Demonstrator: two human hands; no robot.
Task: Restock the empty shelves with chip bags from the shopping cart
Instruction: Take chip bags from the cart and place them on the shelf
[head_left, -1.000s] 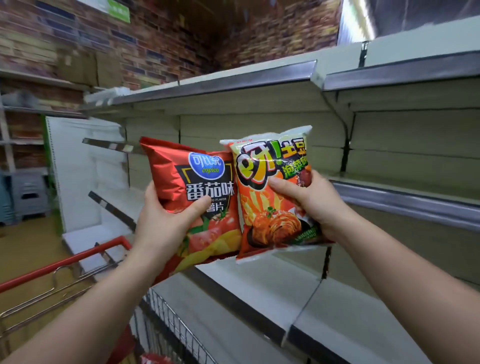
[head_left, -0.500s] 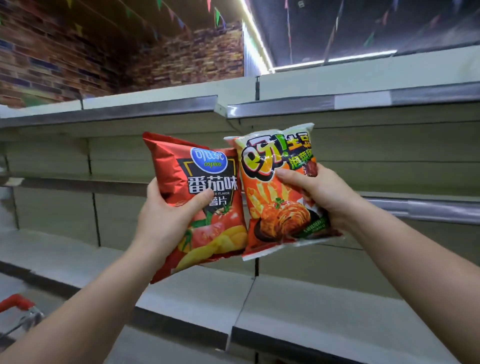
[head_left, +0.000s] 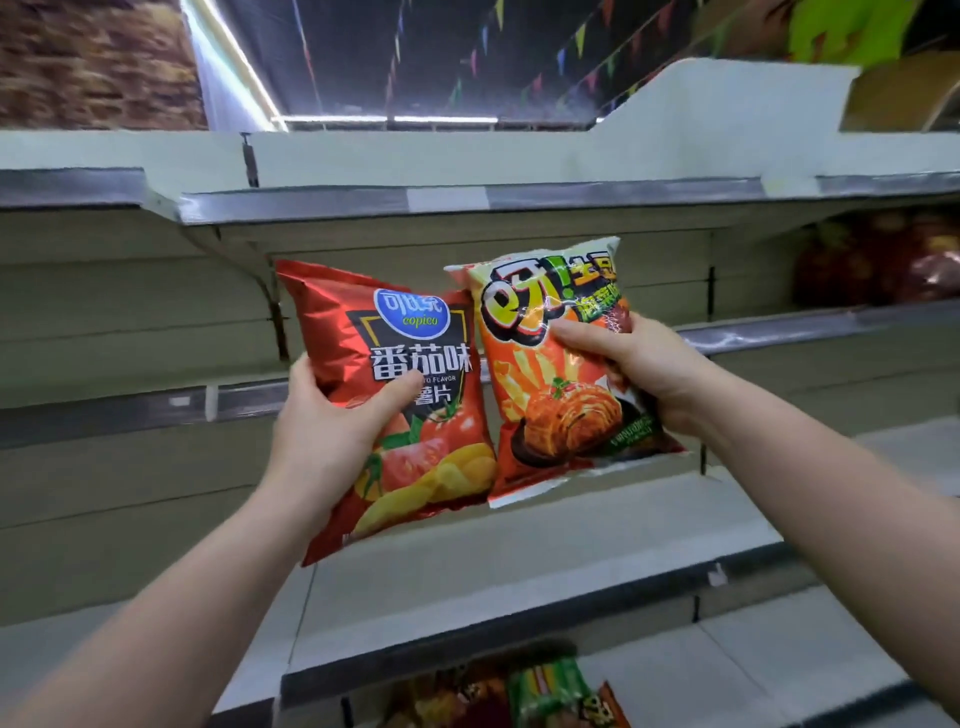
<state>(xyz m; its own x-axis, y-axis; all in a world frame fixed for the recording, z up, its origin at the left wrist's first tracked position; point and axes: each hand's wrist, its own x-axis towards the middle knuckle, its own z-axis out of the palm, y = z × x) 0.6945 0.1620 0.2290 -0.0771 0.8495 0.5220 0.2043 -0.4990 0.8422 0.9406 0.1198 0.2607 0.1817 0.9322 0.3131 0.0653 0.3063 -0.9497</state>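
Note:
My left hand (head_left: 332, 436) grips a red tomato-flavour chip bag (head_left: 415, 364) by its left edge, thumb across the front. My right hand (head_left: 634, 364) grips an orange chip bag (head_left: 550, 374) with a white top by its right side. Both bags are held upright side by side, nearly touching, in front of the bare middle shelf (head_left: 779, 332). The lower shelf (head_left: 519, 551) lies just under the bags. The shopping cart is out of view.
The top shelf (head_left: 467, 200) runs across above the bags, with a bracket (head_left: 260, 291) at its left. Reddish bags (head_left: 883, 260) sit blurred at the far right on the middle shelf. Several bags (head_left: 545, 696) show under the lower shelf at the bottom.
The view has swung right and up along the shelves; the red cart handle has left the frame. Both hands keep the same grip on their bags, held at the same height.

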